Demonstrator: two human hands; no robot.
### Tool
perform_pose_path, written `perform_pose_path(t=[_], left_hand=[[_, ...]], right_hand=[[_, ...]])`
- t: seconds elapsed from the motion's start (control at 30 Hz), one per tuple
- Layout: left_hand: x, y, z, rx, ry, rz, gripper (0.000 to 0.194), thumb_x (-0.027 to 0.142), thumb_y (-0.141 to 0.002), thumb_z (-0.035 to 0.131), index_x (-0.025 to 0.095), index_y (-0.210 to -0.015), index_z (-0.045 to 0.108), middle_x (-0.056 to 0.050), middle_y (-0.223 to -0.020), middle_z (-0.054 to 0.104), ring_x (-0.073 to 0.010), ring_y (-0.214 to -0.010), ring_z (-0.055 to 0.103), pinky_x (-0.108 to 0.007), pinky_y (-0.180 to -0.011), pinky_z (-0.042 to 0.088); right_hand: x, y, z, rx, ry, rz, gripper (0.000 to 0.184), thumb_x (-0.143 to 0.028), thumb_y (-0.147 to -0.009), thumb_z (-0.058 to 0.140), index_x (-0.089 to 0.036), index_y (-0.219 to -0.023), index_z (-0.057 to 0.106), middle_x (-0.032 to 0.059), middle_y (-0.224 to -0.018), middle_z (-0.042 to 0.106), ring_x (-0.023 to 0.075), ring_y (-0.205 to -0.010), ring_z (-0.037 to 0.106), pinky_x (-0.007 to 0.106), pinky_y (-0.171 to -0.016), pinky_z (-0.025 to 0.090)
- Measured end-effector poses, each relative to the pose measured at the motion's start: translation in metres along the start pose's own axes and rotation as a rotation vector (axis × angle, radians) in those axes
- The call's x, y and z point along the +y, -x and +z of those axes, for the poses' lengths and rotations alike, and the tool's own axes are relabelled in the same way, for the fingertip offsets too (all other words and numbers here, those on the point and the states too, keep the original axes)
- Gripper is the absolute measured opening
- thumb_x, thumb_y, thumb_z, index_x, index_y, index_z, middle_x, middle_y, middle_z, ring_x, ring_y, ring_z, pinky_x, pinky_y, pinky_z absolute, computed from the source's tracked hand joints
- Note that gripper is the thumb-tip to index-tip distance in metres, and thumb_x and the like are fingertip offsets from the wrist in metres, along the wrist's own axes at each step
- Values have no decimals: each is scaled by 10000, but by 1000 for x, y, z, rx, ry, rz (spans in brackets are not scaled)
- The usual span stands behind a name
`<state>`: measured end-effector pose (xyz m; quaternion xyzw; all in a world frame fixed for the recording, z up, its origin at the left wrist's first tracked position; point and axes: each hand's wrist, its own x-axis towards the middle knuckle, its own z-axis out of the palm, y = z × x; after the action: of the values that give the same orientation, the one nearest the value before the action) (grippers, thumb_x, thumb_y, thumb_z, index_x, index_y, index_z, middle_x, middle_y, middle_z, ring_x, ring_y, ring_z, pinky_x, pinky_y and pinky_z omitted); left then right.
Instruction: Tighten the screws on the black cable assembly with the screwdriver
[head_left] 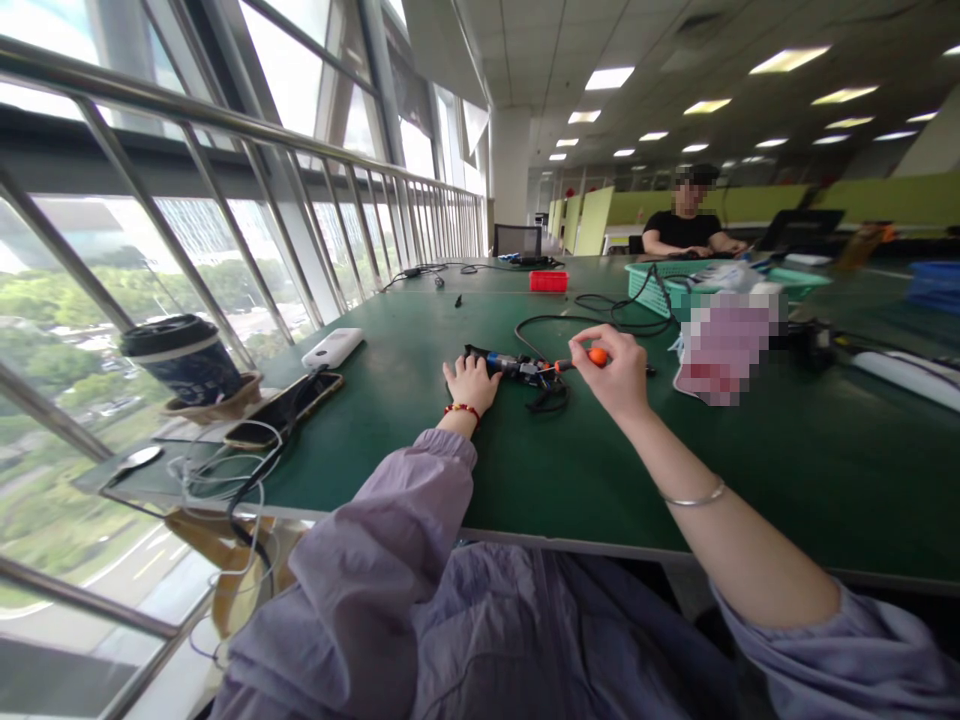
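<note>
Office: lime-green cubicle partitions (630,207), rows of ceiling light panels (609,78), mesh-backed chair (517,240).

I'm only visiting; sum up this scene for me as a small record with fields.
left hand: resting at the dark device
right hand: holding an orange-ended tool by the device
table: green
far left: cup, phone
beyond hands: red box, green basket
across table: seated person in black
</note>
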<state>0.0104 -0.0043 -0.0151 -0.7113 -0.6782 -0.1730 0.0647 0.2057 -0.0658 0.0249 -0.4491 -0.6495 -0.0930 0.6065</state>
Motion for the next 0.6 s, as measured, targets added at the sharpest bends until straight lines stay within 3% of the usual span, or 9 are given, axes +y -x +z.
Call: perform_pose_path(t=[0.17, 0.23, 0.4, 0.5, 0.6], left_hand=[[1, 1, 0, -2, -3, -6, 467, 446, -929, 398, 182, -1298, 510, -113, -1390, 492, -287, -1349, 326, -564, -1140, 163], [1, 1, 0, 2, 1, -5, 468, 450, -929, 399, 184, -1298, 508, -113, -1386, 496, -286, -1347, 329, -564, -1139, 164], [1, 1, 0, -1, 3, -5, 464, 458, -928, 402, 187, -1289, 514, -115, -1385, 498, -288, -1349, 329, -568, -1139, 160], [1, 1, -1, -6, 3, -7, 471, 458, -929, 404, 178, -1292, 510, -117, -1390, 492, -291, -1354, 322, -568, -1140, 161], [1, 1, -1, -8, 3, -7, 473, 453, -928, 409, 173, -1296, 506, -120, -1398, 484, -293, -1357, 318, -563, -1140, 167]], right_hand=[[0, 0, 1, 34, -81, -67, 322, -303, -745, 602, -213, -1051, 558, -3, -761, 606, 164, -672, 568, 350, -764, 454], [1, -1, 1, 35, -83, -57, 307, -320, -757, 602, -212, -1041, 560, -1, -761, 606, 161, -661, 566, 343, -747, 455], [2, -2, -1, 13, 5, 41, 194, -411, -753, 625, -221, -785, 603, -15, -590, 549, 168, -595, 524, 317, -652, 433], [1, -2, -2, 23, 10, -21, 169, -355, -761, 601, -220, -863, 608, -22, -591, 532, 169, -609, 520, 330, -699, 437], [0, -1, -2, 35, -32, -111, 274, -269, -748, 565, -211, -1016, 571, -18, -684, 562, 160, -624, 526, 353, -770, 438]])
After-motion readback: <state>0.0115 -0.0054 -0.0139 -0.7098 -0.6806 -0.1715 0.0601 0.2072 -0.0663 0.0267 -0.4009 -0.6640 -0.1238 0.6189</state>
